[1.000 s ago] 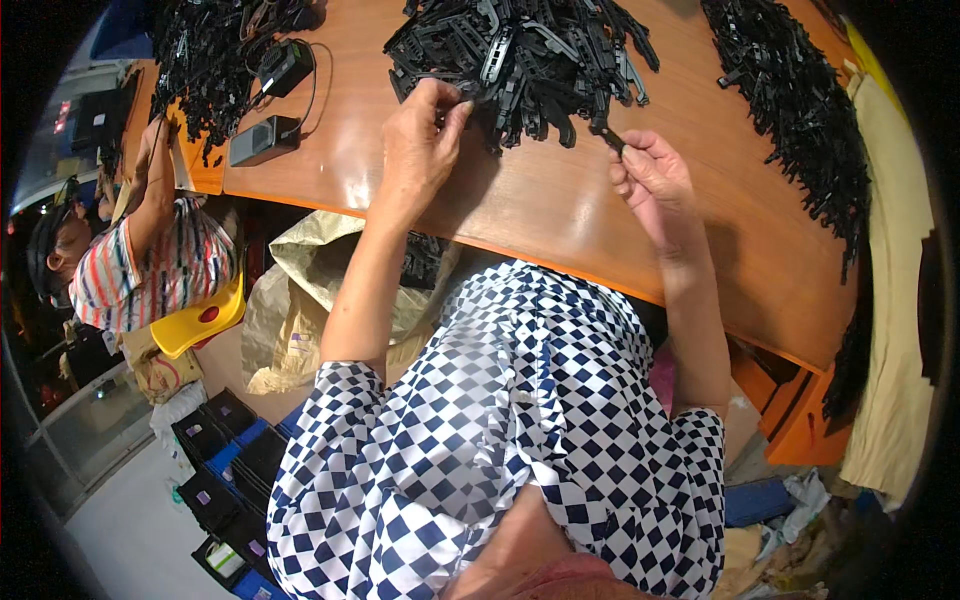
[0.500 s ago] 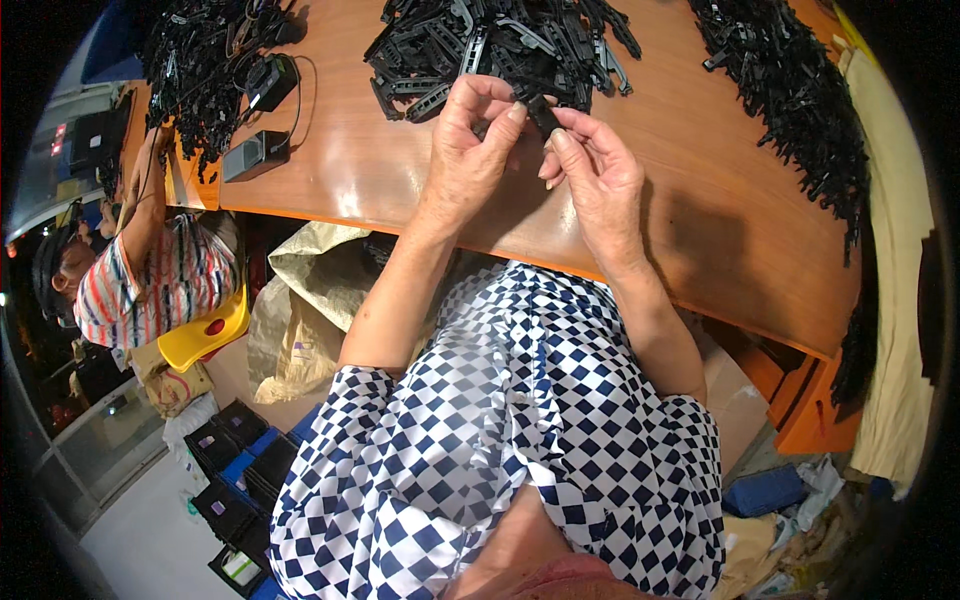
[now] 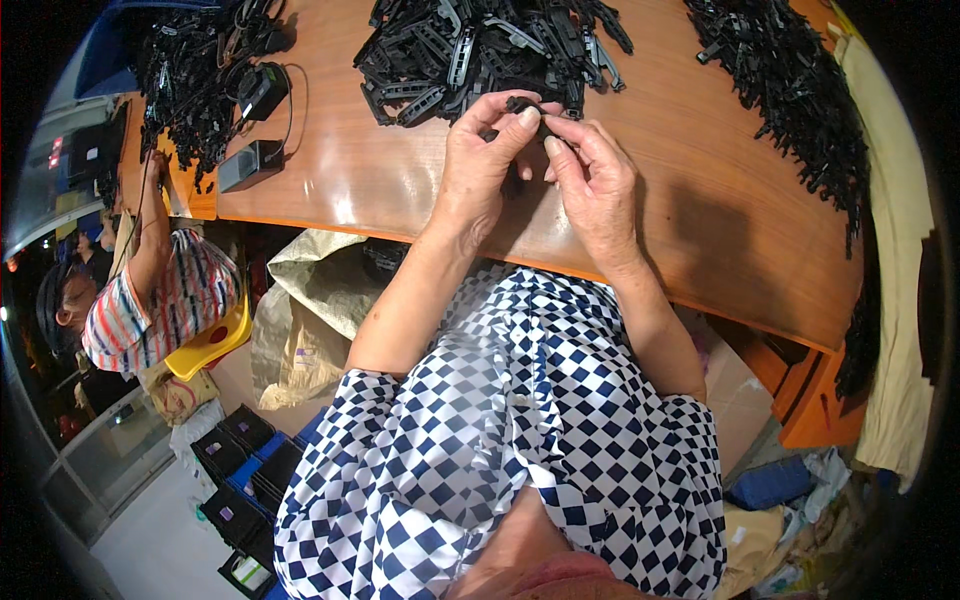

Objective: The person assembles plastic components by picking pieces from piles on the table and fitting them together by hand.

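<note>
Both hands meet over the near edge of a wooden desk [image 3: 690, 200], pinching one small black plastic part [image 3: 525, 108] between them. The left hand [image 3: 480, 170] clenches the part from its own side, thumb and forefinger closed on the top end; the right hand [image 3: 590, 180] closes on the other end, fingertips [image 3: 553, 145] touching the piece just beside the left thumb. The part sits right at the shared grip, raised clear of the desk, its long axis running roughly across from one hand to the other, though much of it is hidden by the fingers. Neither hand is nearer: each holds an end. Just beyond the grip, away from the body, lies a heap of similar black parts [image 3: 480, 50]; a second strip of them [image 3: 790, 90] runs well off to the right of the grip. Far to the left of the grip, another person in a striped shirt [image 3: 160, 300] reaches up to a third dark pile [image 3: 200, 70] near two small black boxes [image 3: 250, 165] with cables.
</note>
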`<action>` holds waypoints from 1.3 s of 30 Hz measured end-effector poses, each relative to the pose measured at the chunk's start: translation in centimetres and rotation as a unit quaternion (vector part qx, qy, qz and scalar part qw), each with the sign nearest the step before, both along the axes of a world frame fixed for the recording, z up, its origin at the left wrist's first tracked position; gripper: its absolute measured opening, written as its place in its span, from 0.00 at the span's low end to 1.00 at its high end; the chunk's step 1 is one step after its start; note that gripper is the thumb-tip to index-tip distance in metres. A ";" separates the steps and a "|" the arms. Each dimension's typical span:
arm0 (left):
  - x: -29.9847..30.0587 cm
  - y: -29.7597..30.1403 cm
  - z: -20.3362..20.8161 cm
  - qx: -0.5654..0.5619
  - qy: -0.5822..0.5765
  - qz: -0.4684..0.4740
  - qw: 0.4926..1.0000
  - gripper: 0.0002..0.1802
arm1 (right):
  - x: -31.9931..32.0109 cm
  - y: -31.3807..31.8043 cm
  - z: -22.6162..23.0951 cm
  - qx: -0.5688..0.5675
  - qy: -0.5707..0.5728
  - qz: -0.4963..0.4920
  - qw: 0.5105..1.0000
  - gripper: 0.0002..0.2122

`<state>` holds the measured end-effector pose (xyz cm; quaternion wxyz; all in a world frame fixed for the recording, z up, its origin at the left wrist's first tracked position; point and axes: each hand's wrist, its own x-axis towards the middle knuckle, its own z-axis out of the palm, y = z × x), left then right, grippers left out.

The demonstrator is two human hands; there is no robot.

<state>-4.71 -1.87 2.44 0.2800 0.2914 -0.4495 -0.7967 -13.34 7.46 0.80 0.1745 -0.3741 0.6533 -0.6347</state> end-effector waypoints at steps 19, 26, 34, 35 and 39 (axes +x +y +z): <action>4.3 -1.4 -0.1 -0.078 0.148 -0.009 0.986 0.20 | 2.4 -0.9 3.1 0.088 0.062 0.099 0.989 0.18; 4.2 -1.0 -0.5 -0.070 0.168 0.007 0.983 0.16 | 3.1 -1.2 2.8 0.023 0.061 0.089 0.994 0.12; 4.3 -0.9 -1.5 0.010 0.198 -0.042 0.979 0.19 | 2.3 -0.4 2.4 -0.009 0.173 0.061 0.983 0.11; 4.3 -0.7 -1.1 0.046 0.197 -0.056 0.978 0.20 | 2.1 -0.2 2.3 0.000 0.213 0.058 0.975 0.11; 4.3 -0.3 -0.6 0.103 0.213 -0.081 0.968 0.23 | 1.7 0.5 1.2 0.017 0.249 0.089 0.964 0.15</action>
